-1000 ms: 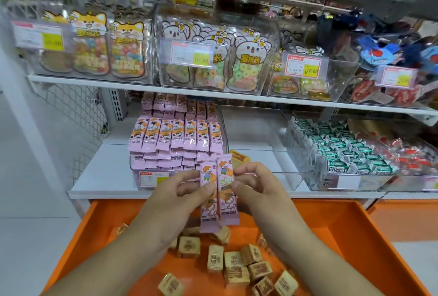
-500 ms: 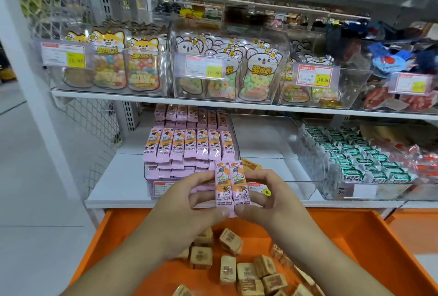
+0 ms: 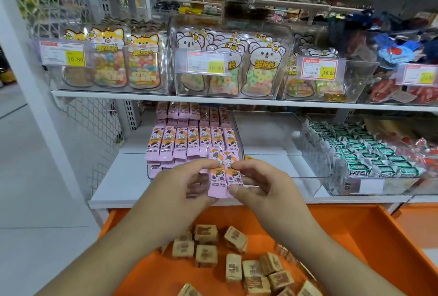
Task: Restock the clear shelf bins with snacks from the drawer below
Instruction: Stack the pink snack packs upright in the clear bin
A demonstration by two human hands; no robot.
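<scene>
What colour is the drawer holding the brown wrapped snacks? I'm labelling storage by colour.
Orange, all over; the drawer shows plainly in the head view, the only one.

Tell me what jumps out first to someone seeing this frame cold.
Dead centre, the left hand and right hand pinch two pink snack packets side by side, in front of the clear bin of matching pink packets on the lower shelf. Below them the bright orange drawer stands open, with brown wrapped cubes scattered in it. On the upper shelf, animal-faced candy bags fill clear bins.
</scene>
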